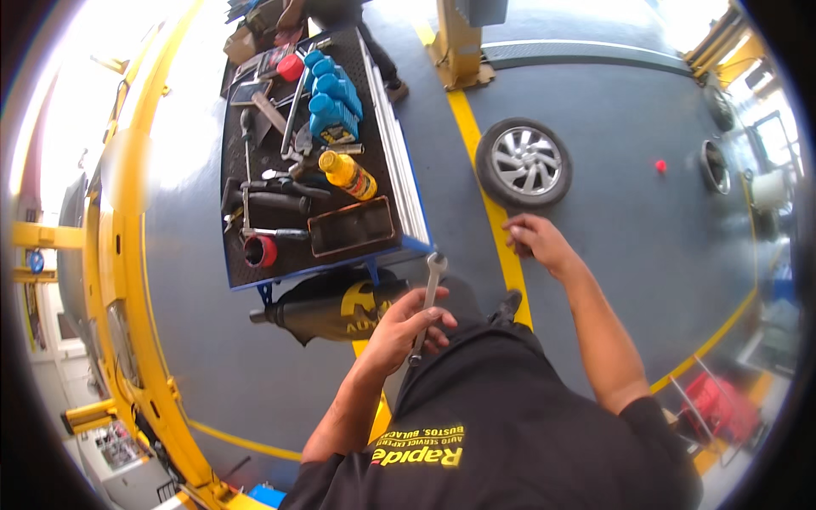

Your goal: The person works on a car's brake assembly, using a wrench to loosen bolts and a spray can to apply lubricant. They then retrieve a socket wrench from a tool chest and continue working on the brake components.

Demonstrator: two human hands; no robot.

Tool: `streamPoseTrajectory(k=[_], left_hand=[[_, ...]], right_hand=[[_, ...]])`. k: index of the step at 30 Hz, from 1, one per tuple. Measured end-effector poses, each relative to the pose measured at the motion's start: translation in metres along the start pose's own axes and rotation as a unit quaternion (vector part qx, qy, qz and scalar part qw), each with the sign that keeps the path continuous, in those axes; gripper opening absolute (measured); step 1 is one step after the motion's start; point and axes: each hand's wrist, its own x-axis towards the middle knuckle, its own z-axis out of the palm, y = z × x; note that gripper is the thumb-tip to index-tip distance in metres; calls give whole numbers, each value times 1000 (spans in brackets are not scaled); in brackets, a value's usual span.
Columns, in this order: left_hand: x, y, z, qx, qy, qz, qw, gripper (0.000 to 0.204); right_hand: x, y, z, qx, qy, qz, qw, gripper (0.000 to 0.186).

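Several blue bottles (334, 119), a yellow bottle (348, 176) and a dark tray (351, 228) crowd the surface (380, 146) ahead of the left hand (408, 327). 1 wheel (524, 163) lies on the floor (629, 255) just beyond the right hand (537, 242), its fingers loosely curled and free. The wrench (431, 289) is grasped mid-shaft between the left thumb and fingers, jaw end near the surface's corner.

At lower centre, the left hand (403, 330) hides part of the wrench (432, 282). The upper edge cuts off 1 person (340, 14). Toward the right, 1 red object (660, 166) is too small to identify.
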Motion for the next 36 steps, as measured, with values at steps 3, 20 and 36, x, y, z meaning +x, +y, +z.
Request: streamPoseTrajectory(k=[3,20,36], left_hand=[[-26,-23,1,-16,85,-2,996,37],[40,59,53,-95,196,-66,974,41],[125,83,123,-220,252,-55,941,42]], right_hand=[[55,-5,34,1,-84,6,996,26],[239,-26,125,206,-207,249,924,21],[261,-16,-10,3,-237,202,950,55]])
